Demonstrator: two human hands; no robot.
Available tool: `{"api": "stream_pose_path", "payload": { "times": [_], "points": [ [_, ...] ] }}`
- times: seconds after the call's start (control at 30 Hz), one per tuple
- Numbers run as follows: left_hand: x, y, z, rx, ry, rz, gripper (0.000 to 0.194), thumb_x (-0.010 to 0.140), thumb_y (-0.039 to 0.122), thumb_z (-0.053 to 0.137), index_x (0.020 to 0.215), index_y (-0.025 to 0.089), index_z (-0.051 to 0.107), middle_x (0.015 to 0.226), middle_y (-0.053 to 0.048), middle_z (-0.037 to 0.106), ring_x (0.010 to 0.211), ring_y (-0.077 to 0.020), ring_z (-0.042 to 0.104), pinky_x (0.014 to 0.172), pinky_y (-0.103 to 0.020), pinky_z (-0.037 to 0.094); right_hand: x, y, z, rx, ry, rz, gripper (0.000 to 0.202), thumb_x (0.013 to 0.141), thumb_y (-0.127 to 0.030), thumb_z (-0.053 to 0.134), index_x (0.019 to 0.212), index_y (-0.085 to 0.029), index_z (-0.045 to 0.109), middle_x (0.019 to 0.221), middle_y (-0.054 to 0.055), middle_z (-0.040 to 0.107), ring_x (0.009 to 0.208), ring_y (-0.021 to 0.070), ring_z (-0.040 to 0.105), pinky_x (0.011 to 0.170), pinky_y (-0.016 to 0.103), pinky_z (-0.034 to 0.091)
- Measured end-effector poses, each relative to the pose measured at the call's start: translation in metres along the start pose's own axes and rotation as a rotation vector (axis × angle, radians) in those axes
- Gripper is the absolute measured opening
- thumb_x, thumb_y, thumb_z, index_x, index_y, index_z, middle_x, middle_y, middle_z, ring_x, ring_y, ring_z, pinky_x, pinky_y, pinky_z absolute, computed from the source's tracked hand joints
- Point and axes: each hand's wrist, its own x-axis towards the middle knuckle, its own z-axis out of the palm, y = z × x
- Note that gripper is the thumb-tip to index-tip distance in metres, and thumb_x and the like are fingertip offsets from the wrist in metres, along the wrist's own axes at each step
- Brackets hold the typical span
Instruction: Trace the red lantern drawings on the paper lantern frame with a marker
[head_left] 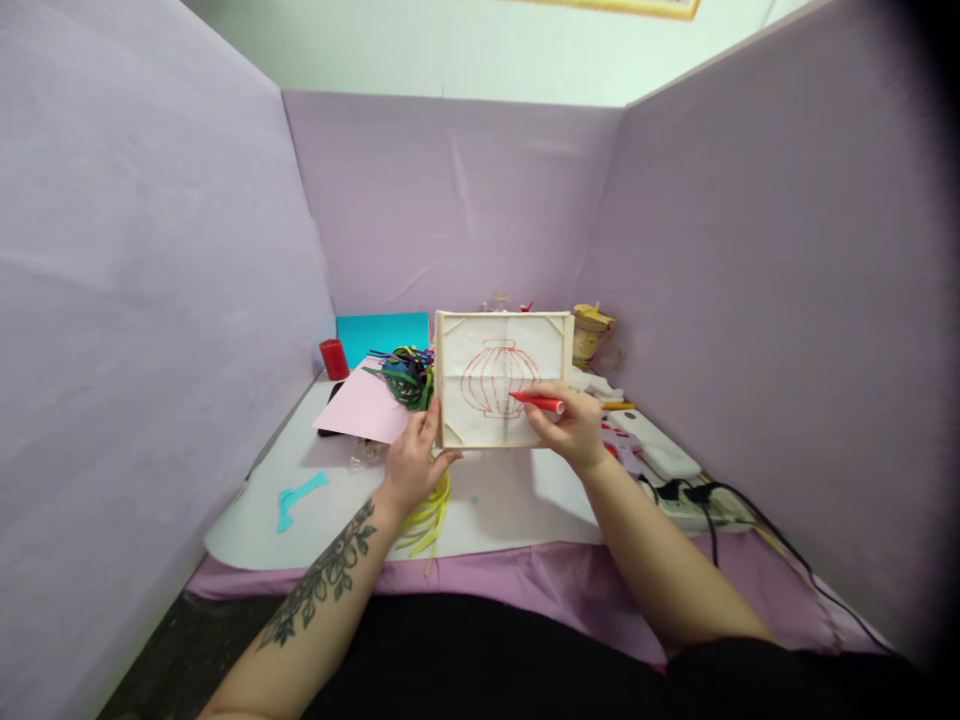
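Observation:
A wooden-framed white panel point(480, 430) is held upright above the table, with a red lantern outline drawn on it. My left hand point(412, 455) grips the frame at its lower left corner, thumb along the bottom edge. In my right hand point(570, 425) is a red marker point(546, 403), its tip at the lower right part of the lantern drawing. The right hand covers the panel's lower right corner.
Yellow strips point(429, 515) hang below the left hand. Behind it lie dark and green strips point(409, 380), pink paper point(364, 405) and a blue sheet point(382, 328). A red candle point(334, 359) stands back left. On the right are a power strip point(701, 508) and cables.

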Motion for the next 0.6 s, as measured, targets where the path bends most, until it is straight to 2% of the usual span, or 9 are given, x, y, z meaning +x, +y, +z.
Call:
{"api": "stream_pose_path", "payload": {
  "times": [0.2, 0.33, 0.6],
  "points": [
    [-0.0002, -0.0004, 0.0, -0.009, 0.005, 0.002, 0.085, 0.088, 0.056, 0.05, 0.153, 0.022, 0.006, 0.119, -0.014, 0.053, 0.102, -0.0253, 0.059, 0.082, -0.035, 0.051, -0.0009, 0.001, -0.0012, 0.029, 0.006, 0.015, 0.018, 0.077, -0.016, 0.063, 0.093, -0.021, 0.068, 0.085, 0.004, 0.072, 0.076, 0.018, 0.068, 0.071, 0.031, 0.054],
    [-0.0014, -0.0022, 0.0007, -0.011, -0.001, -0.01, 0.085, 0.088, 0.056, 0.05, 0.153, 0.022, 0.007, 0.119, -0.014, 0.053, 0.103, -0.0252, 0.059, 0.084, -0.035, 0.051, 0.0006, -0.0002, -0.0019, 0.068, -0.067, 0.017, 0.013, 0.077, -0.017, 0.063, 0.088, -0.021, 0.068, 0.078, 0.003, 0.071, 0.069, 0.0165, 0.066, 0.066, 0.029, 0.052],
    [-0.0013, -0.004, 0.0021, 0.021, 0.032, 0.018, 0.086, 0.088, 0.056, 0.05, 0.153, 0.021, 0.006, 0.117, -0.013, 0.053, 0.1, -0.025, 0.06, 0.081, -0.034, 0.052, -0.0007, -0.0016, -0.0024, 0.065, -0.087, 0.016, 0.014, 0.076, -0.015, 0.063, 0.088, -0.022, 0.069, 0.076, 0.002, 0.071, 0.068, 0.0164, 0.066, 0.065, 0.029, 0.051]
  ]
}}
